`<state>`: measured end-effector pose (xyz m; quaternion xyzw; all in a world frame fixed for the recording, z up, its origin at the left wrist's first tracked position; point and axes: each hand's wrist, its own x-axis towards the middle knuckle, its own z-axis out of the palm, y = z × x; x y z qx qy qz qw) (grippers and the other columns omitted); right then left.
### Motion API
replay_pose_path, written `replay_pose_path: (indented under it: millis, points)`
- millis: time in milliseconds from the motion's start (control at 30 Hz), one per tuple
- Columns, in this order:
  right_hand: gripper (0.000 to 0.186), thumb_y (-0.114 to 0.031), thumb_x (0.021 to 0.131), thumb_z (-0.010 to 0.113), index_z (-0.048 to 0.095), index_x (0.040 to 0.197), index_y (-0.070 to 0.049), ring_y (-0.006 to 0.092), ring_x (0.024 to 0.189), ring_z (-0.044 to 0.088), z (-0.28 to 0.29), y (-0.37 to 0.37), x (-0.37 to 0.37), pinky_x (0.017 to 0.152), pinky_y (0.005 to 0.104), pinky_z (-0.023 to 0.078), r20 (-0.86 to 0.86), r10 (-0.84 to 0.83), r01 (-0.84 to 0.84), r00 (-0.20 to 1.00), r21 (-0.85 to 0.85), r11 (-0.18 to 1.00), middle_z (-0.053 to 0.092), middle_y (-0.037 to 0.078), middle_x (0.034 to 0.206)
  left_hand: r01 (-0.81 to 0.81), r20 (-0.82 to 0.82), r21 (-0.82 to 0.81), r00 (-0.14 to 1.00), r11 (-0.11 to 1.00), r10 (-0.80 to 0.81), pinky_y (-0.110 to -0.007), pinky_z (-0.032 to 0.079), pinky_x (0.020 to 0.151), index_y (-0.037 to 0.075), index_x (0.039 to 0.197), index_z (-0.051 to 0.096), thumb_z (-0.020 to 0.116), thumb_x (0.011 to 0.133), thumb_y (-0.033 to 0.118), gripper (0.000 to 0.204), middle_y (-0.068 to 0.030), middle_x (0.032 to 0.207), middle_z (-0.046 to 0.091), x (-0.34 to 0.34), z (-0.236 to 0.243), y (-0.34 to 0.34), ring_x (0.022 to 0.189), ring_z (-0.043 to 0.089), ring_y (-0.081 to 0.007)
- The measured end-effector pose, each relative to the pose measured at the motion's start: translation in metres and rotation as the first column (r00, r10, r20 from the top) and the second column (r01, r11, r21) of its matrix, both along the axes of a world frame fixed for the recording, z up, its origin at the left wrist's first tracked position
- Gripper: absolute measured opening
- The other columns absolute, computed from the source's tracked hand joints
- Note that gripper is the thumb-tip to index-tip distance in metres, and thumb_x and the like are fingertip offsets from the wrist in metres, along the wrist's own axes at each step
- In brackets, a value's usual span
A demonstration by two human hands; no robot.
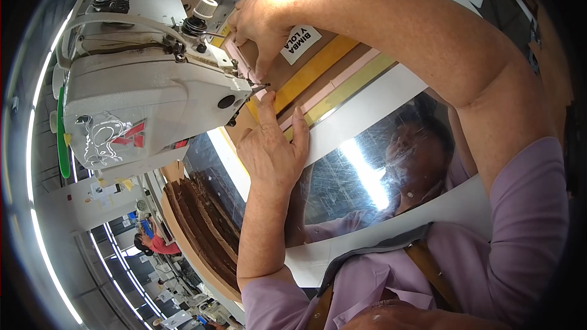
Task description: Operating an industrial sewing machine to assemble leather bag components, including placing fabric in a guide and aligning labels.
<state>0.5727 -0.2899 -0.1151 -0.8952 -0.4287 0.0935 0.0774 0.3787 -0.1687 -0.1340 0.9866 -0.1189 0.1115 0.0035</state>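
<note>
A flat brown panel with yellow, pink and olive strips lies under the head of a white sewing machine. The machine's needle area meets the panel's near-left part. My right hand reaches over from the right, fingers spread and bent on the panel, thumb pointing toward the needle. Beside the thumb is a white label with dark print. My left hand comes up from below; its index finger stretches almost to the needle, thumb apart, other fingers curled. Nothing shows gripped in either hand.
A scratched, shiny metal plate forms the work surface in front of me and reflects a lamp. Stacked brown strips lie along the curved table edge at left. A person in red works farther off among other machines.
</note>
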Motion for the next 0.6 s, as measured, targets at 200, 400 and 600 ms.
replay_pose_path:
  millis: [200,400,600]
  points:
    - [0.081,-0.066,0.068,0.079,0.073,0.125,-0.009,0.0260,0.131,0.051,-0.001,0.001,-0.004,0.105,0.0414,0.048,0.043,-0.019,0.018,0.999,0.029,0.999,0.059,0.008,0.140,0.024,-0.003,0.062,1.000,0.998,-0.023,-0.040,0.052,0.057,-0.003,0.132,0.055,0.062,0.098,0.031,0.048,-0.0139,0.055,0.063,0.000,-0.002,0.001,0.048,0.065,-0.0311]
    - [0.077,-0.061,0.063,0.084,0.076,0.117,-0.007,0.0268,0.127,0.054,0.000,0.000,-0.010,0.100,0.0410,0.050,0.114,-0.001,-0.001,0.994,0.016,1.000,0.061,0.008,0.136,0.061,0.035,0.052,0.997,0.997,-0.063,-0.039,0.051,0.054,-0.002,0.133,0.054,0.063,0.097,0.030,0.049,-0.0143,0.055,0.063,0.000,-0.003,0.002,0.048,0.065,-0.0302]
    - [0.072,-0.057,0.062,0.086,0.077,0.113,-0.006,0.0277,0.125,0.056,-0.005,-0.002,-0.002,0.099,0.0418,0.051,0.129,0.013,-0.025,0.992,0.090,0.996,0.063,0.010,0.132,0.034,-0.065,-0.122,0.997,0.992,-0.042,-0.041,0.054,0.056,-0.002,0.140,0.051,0.064,0.096,0.030,0.055,-0.0157,0.060,0.066,0.001,-0.002,-0.012,0.052,0.067,-0.0339]
